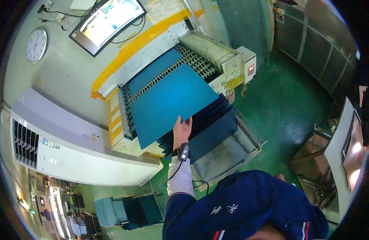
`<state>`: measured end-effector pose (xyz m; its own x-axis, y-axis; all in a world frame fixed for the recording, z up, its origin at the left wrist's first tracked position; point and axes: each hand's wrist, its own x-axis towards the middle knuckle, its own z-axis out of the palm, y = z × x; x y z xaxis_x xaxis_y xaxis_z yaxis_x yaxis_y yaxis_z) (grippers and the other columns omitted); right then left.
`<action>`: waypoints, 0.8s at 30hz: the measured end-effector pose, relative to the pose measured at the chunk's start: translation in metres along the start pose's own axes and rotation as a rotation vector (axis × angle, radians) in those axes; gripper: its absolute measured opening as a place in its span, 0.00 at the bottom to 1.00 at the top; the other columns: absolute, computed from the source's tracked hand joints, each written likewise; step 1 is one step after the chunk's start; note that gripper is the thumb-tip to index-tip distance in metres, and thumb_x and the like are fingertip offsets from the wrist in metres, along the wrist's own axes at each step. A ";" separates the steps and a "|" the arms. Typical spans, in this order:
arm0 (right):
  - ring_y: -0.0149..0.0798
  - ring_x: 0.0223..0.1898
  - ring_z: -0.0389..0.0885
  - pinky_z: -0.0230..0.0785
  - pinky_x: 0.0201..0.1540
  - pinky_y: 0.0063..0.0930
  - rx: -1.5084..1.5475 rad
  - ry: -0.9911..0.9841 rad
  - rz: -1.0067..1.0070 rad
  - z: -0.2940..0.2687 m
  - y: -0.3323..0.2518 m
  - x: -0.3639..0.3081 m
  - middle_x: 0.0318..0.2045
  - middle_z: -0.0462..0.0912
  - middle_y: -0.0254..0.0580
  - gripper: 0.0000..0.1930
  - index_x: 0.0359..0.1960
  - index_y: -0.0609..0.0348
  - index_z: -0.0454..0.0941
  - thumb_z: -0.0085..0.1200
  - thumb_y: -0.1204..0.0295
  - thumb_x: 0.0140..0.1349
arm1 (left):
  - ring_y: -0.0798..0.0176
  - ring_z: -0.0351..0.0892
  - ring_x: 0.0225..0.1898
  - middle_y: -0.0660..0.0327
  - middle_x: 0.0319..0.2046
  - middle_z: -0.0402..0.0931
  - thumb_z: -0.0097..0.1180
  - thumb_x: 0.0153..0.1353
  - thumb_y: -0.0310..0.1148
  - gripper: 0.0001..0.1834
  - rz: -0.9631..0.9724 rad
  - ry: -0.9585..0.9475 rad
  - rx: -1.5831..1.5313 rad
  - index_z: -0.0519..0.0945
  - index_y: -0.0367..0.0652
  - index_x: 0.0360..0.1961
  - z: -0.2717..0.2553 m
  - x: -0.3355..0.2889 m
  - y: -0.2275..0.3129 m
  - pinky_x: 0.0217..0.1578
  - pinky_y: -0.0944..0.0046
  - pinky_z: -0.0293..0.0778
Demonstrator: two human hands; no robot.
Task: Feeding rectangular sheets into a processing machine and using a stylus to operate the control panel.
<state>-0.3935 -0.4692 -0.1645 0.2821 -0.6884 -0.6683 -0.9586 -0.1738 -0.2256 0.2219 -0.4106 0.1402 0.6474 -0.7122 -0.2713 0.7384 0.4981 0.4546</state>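
In the head view I am watching a blue sheet that is lying over the front of a roller bed, its near edge overlapping the dark panels that are standing close together in a metal rack. The left hand is meeting that edge around its middle, the fingers slightly parted and touching the sheet; whether they are pinching it or only pressing, I cannot tell. Something that may be part of the right hand is showing past the navy jacket, too little for me to judge its grip. I am worrying most about an off-centre push, which could be turning the sheet and sending its left side into the yellow-taped side frame. Only a narrow strip of rollers is separating it from a second blue sheet, so too quick a shove could be making the two overlap. A sagging near edge could be scraping the panel tops, and the cable hanging from the wrist device could be catching on the rack. As for room, the left is looking tight, with the side frame and the white air conditioner crowding in; more rollers are lying bare toward the right housing, and green floor is stretching beyond the control box.
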 end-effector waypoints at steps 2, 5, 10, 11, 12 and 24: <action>0.43 0.31 0.79 0.71 0.35 0.36 0.004 0.005 -0.001 0.004 0.004 -0.001 0.28 0.81 0.42 0.12 0.27 0.54 0.81 0.53 0.60 0.50 | 0.54 0.70 0.43 0.53 0.42 0.70 0.46 0.64 0.37 0.15 -0.006 0.005 0.012 0.67 0.38 0.46 0.008 0.009 -0.002 0.48 0.56 0.72; 0.43 0.30 0.79 0.71 0.35 0.37 0.016 0.017 -0.004 0.009 0.007 -0.002 0.28 0.81 0.41 0.12 0.26 0.54 0.81 0.53 0.60 0.50 | 0.54 0.70 0.46 0.51 0.44 0.69 0.45 0.65 0.38 0.16 -0.040 -0.001 0.027 0.65 0.38 0.48 0.015 0.021 -0.002 0.49 0.57 0.72; 0.44 0.29 0.79 0.71 0.34 0.37 0.030 0.032 -0.017 0.017 0.010 -0.003 0.27 0.81 0.41 0.12 0.26 0.55 0.81 0.53 0.60 0.50 | 0.53 0.70 0.45 0.51 0.44 0.69 0.44 0.65 0.40 0.18 -0.100 0.051 -0.003 0.65 0.36 0.48 0.013 0.040 0.002 0.49 0.57 0.72; 0.44 0.29 0.79 0.71 0.34 0.38 0.035 0.036 -0.015 0.019 0.011 -0.002 0.26 0.81 0.41 0.12 0.26 0.55 0.81 0.53 0.60 0.50 | 0.53 0.70 0.45 0.51 0.43 0.69 0.43 0.65 0.41 0.18 -0.091 0.042 0.010 0.66 0.36 0.47 0.015 0.041 0.001 0.49 0.57 0.72; 0.44 0.29 0.79 0.71 0.33 0.38 0.037 0.039 -0.018 0.021 0.013 -0.002 0.26 0.81 0.41 0.12 0.26 0.55 0.81 0.53 0.60 0.50 | 0.53 0.71 0.45 0.50 0.43 0.69 0.43 0.65 0.41 0.19 -0.081 0.033 0.023 0.66 0.35 0.47 0.016 0.040 0.001 0.49 0.58 0.72; 0.45 0.26 0.78 0.71 0.31 0.40 0.089 0.133 -0.059 0.054 0.030 0.015 0.23 0.81 0.39 0.12 0.25 0.56 0.82 0.54 0.60 0.50 | 0.51 0.72 0.45 0.47 0.41 0.69 0.44 0.64 0.44 0.23 -0.073 0.020 0.031 0.65 0.30 0.45 0.019 0.054 -0.001 0.45 0.58 0.75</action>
<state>-0.4163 -0.4470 -0.2196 0.3246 -0.7668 -0.5537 -0.9315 -0.1578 -0.3276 0.2525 -0.4593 0.1406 0.5956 -0.7362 -0.3213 0.7781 0.4294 0.4585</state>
